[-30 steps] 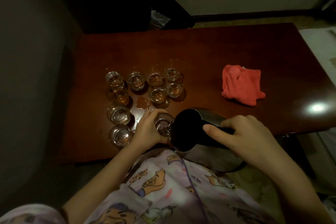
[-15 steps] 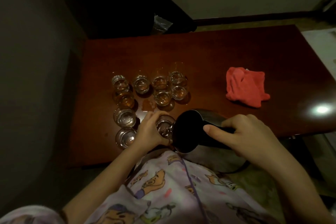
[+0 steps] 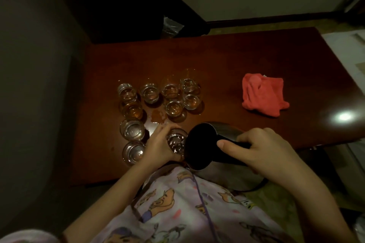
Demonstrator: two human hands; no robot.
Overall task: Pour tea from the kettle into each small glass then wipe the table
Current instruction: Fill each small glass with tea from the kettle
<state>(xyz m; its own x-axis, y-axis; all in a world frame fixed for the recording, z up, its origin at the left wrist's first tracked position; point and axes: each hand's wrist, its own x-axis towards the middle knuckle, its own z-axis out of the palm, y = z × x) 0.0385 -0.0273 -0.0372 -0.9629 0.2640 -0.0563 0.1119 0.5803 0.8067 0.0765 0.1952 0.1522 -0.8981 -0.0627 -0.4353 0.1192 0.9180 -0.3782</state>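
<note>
A steel kettle (image 3: 200,145) with a dark open mouth is tipped toward a small clear glass (image 3: 176,141) near the table's front edge. My right hand (image 3: 260,151) grips the kettle's black handle. My left hand (image 3: 158,147) curls round that small glass and holds it against the kettle's rim. Several more small glasses (image 3: 150,92) stand in a cluster on the left half of the table; some hold amber tea (image 3: 132,111), others look clear. A brownish tea spill (image 3: 157,117) lies among them.
The dark red wooden table (image 3: 227,61) carries a crumpled red cloth (image 3: 263,95) at the right. A lamp glare (image 3: 344,116) shines on its right edge. A dark chair and bag (image 3: 173,23) stand behind the table; my patterned clothing fills the foreground.
The hands, glass and kettle keep the same pose. Only the view shifts a little, sliding the table and glasses slightly lower and to the right in frame.
</note>
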